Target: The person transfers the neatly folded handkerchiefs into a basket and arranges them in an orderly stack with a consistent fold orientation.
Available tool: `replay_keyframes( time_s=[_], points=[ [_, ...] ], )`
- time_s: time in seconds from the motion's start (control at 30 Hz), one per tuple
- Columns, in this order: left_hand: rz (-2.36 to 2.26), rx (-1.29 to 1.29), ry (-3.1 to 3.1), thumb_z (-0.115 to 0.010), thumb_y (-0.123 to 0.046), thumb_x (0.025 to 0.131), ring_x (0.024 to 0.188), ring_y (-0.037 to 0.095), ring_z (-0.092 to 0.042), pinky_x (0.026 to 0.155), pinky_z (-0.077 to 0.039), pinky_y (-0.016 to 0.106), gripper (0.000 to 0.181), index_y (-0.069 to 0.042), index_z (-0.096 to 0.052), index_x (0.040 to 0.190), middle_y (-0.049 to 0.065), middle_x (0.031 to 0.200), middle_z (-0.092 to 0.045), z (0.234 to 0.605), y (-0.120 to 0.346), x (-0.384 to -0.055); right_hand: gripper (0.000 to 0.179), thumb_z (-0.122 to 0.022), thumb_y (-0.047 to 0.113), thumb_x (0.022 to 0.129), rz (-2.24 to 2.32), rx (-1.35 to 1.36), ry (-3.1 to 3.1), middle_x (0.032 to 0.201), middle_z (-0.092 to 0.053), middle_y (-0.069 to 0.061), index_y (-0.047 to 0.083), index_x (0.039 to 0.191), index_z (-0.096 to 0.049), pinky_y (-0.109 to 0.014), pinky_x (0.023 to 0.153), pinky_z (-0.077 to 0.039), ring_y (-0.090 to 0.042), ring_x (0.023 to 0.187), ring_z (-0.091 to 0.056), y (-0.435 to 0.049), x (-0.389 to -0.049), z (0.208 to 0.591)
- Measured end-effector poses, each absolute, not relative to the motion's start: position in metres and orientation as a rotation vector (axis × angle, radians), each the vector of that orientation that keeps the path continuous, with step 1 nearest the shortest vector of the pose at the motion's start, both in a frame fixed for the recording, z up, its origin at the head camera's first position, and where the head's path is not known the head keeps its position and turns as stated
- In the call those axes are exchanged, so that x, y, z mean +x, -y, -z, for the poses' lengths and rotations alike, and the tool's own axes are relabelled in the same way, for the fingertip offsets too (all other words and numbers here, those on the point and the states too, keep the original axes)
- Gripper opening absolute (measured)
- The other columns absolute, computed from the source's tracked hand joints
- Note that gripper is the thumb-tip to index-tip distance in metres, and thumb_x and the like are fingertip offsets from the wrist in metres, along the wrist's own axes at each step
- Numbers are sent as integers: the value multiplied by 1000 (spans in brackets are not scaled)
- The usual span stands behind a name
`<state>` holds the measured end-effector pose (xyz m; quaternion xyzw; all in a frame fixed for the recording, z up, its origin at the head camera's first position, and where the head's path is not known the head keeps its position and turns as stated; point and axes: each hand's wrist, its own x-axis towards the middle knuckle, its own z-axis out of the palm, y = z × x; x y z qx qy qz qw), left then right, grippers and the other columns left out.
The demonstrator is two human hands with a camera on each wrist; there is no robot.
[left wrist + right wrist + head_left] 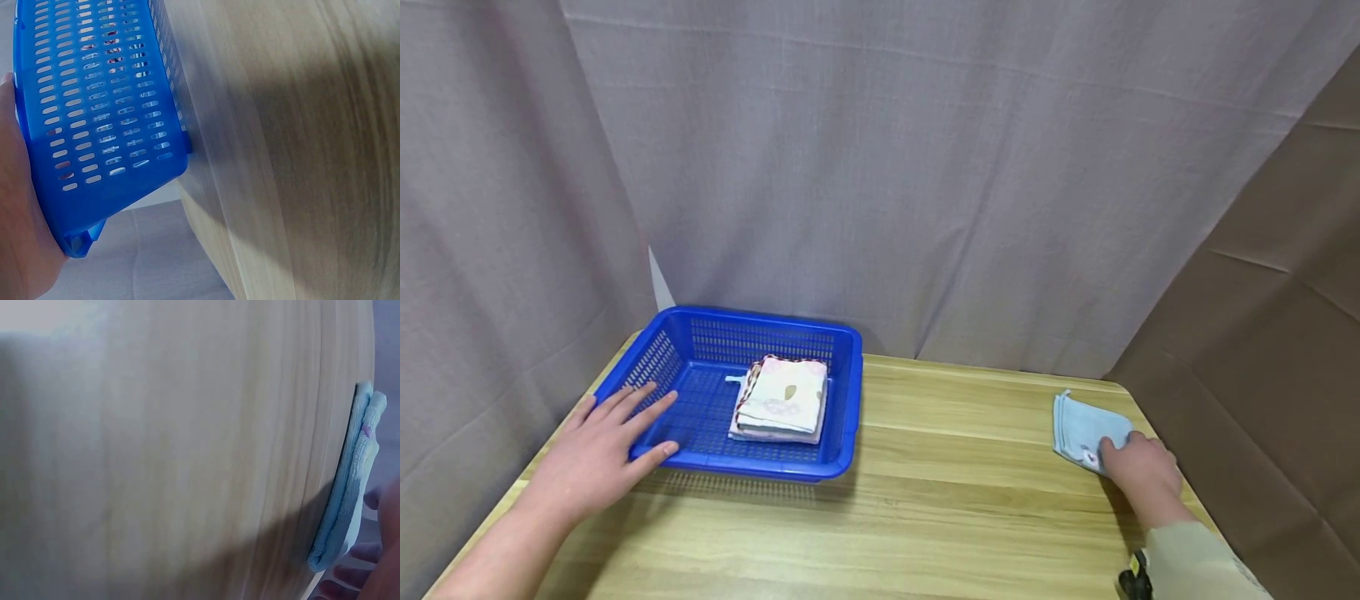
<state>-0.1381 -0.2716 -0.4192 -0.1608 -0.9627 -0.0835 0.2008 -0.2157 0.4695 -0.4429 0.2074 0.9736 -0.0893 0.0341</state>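
In the head view my left hand [597,454] lies over the near left corner of a blue plastic basket [760,468], fingers spread across its rim. Seen from the left wrist, the hand [22,206] rests along that rim, beside the slotted wall [100,125]. A folded light-blue towel [1086,427] lies at the table's right side. My right hand [1144,475] pinches its right edge, thumb on top and fingers at the side. The right wrist view shows the towel [350,481] edge-on, the fingertips [365,552] right at its edge.
Inside the basket is a stack of folded cloths [782,400], the top one white with a dark-patterned border. The wooden table [955,492] runs between basket and towel. Grey curtain [887,167] hangs behind; a brown panel [1262,350] borders the right side.
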Motion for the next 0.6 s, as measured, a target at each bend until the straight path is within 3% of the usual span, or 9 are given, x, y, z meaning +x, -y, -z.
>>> replay_keyframes(
  time_s=[0.6],
  points=[
    [237, -441, 2716, -61, -57, 91, 131, 46, -42, 108, -21, 68, 67, -22, -49, 147, 18, 148, -46, 416, 272, -138, 87, -33, 57, 99, 315, 750, -2864, 120, -40, -47, -26, 125, -43, -64, 84, -44, -62, 109, -40, -480, -221, 445]
  ],
)
